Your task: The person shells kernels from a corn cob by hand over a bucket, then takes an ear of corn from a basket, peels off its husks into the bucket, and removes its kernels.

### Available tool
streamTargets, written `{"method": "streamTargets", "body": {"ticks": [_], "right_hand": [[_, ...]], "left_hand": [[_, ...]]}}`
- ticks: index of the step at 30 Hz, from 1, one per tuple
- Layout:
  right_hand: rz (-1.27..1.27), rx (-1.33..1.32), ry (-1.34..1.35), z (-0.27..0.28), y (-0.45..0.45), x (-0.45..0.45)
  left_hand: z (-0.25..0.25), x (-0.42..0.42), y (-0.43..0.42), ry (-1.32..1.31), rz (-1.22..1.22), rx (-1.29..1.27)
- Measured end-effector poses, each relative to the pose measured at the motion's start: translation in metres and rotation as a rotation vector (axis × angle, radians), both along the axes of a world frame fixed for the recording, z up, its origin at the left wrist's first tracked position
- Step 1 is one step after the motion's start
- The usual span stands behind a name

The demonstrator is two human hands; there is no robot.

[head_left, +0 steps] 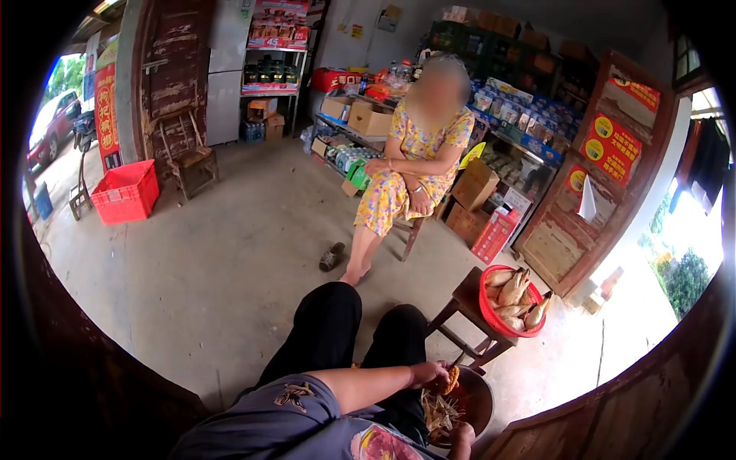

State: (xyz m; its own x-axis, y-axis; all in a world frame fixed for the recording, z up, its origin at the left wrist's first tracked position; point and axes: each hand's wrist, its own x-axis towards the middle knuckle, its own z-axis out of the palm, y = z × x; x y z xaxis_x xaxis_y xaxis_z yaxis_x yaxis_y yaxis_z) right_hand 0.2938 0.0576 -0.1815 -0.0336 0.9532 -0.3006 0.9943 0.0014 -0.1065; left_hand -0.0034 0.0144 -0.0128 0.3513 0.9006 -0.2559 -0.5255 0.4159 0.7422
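Note:
My left hand (431, 373) is closed around a yellow-orange, bumpy corn cob (452, 379) over the upper edge of a metal basin (483, 406). Inside the basin lies a heap of pale, thin strips (439, 414); their kind I cannot make out. At the basin's lower rim is my right hand (462, 439), whose fingers are too small and partly hidden to read. Beyond the basin, a red plastic basket (491, 313) full of pale, husk-covered ears (512, 290) rests on a dark wooden stool (469, 295).
Facing me, a person in yellow patterned clothes (418, 146) sits on a chair. A loose shoe (331, 257) lies on the concrete floor (230, 268). A red crate (126, 192) and a wooden chair (188, 157) stand left. Stocked shelves and cardboard boxes (475, 184) line the back.

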Motion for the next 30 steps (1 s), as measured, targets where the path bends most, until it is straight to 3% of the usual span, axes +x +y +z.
{"method": "streamTargets", "body": {"ticks": [2,3,4,7,8,9,10,11,13,16,21,24,30], "right_hand": [[-0.069,0.05,0.21,0.023,-0.015,0.001],[-0.143,-0.047,0.172,0.058,-0.023,-0.015],[-0.209,-0.006,0.187,0.049,-0.021,-0.014],[-0.128,0.123,0.364,0.094,-0.03,-0.032],[-0.005,0.245,0.488,0.081,-0.026,-0.026],[0.005,0.225,0.615,0.069,-0.014,-0.026],[0.079,0.124,0.781,0.102,-0.017,-0.038],[-0.119,-0.122,1.004,0.096,-0.011,-0.043],[-0.123,-0.255,1.163,0.149,-0.021,-0.064],[-0.133,-0.298,1.418,0.146,-0.021,-0.079],[-0.137,-0.178,1.549,0.179,-0.032,-0.105],[-0.007,0.024,1.47,0.182,-0.028,-0.114],[0.145,0.348,1.229,0.158,-0.018,-0.115]], "left_hand": [[0.001,-0.004,-0.001,-0.007,-0.023,0.006],[0.002,-0.004,0.0,-0.017,-0.042,0.015],[0.003,-0.004,0.0,-0.025,-0.028,0.023],[0.007,-0.002,-0.006,-0.075,-0.011,0.015],[0.001,-0.004,-0.002,-0.064,-0.021,0.014],[-0.006,-0.005,0.001,-0.058,-0.031,0.006],[0.001,-0.005,-0.004,-0.032,-0.038,-0.023],[0.011,-0.005,-0.006,0.002,-0.041,-0.037],[0.012,-0.006,-0.005,-0.05,-0.061,-0.065],[0.026,-0.005,-0.01,-0.025,-0.1,-0.067],[0.006,-0.006,-0.003,0.047,-0.174,0.001],[0.017,-0.003,-0.006,0.161,-0.203,-0.008],[0.021,-0.005,-0.007,0.095,-0.211,-0.007]]}}
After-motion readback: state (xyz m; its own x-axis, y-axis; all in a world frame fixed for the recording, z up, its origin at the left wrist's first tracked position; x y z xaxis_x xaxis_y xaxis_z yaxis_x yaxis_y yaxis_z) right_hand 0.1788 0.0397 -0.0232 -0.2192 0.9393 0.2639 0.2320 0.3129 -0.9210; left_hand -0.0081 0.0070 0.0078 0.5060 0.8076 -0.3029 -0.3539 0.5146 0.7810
